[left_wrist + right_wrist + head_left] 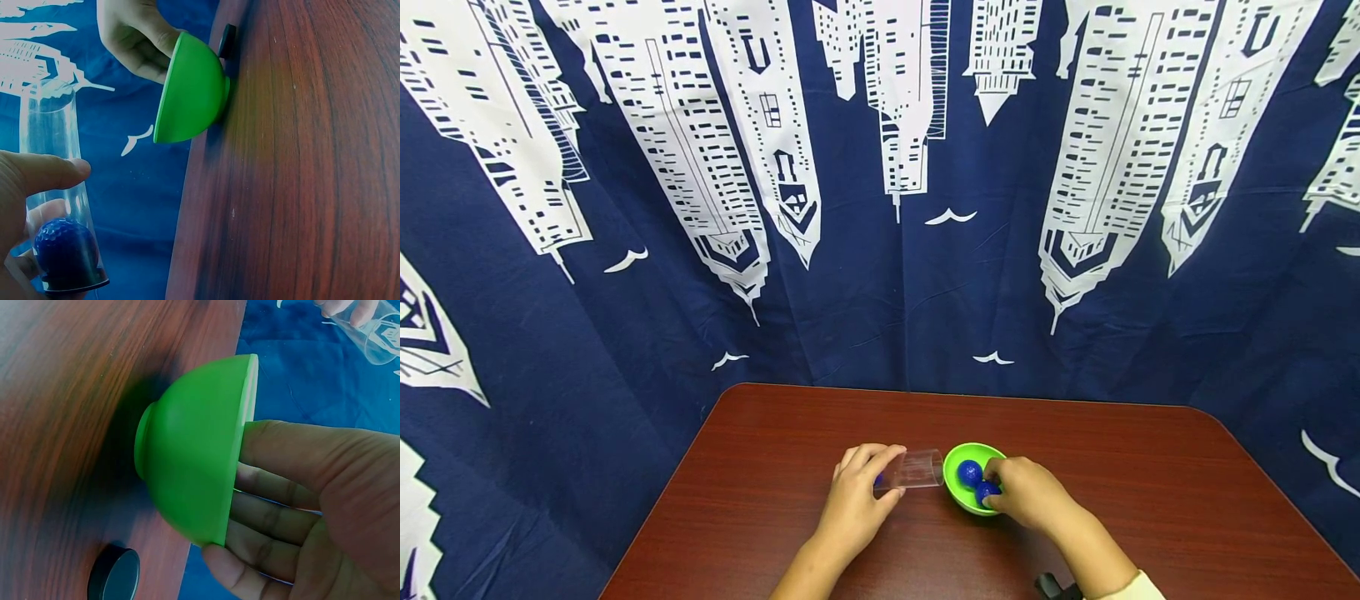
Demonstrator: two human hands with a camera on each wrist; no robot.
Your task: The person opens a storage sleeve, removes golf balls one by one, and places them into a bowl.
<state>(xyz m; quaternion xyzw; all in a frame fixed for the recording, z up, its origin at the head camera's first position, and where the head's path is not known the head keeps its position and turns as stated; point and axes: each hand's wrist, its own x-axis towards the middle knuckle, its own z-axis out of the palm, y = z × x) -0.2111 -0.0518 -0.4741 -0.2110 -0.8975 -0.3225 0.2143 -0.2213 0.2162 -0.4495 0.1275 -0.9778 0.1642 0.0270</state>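
Note:
My left hand (856, 492) holds a clear plastic tube (920, 469) between thumb and fingers. The tube lies roughly on its side, raised off the table, with its open mouth pointing right at the bowl. A dimpled blue ball (65, 247) sits inside by its dark-rimmed closed end. To the right stands a green bowl (953, 492), upright on the table, with a blue ball (969, 473) in it. My right hand (1033, 492) reaches over its right rim, pinching a second blue ball (987, 493) inside. In the right wrist view the bowl wall hides the balls and fingertips.
A round black cap (115, 575) is beside the bowl on the right hand's side. Under the right wrist a dark object (1054, 586) shows, too cut off to tell. Behind the brown wooden table (790, 417) hangs a blue cloth (865, 325) with white buildings.

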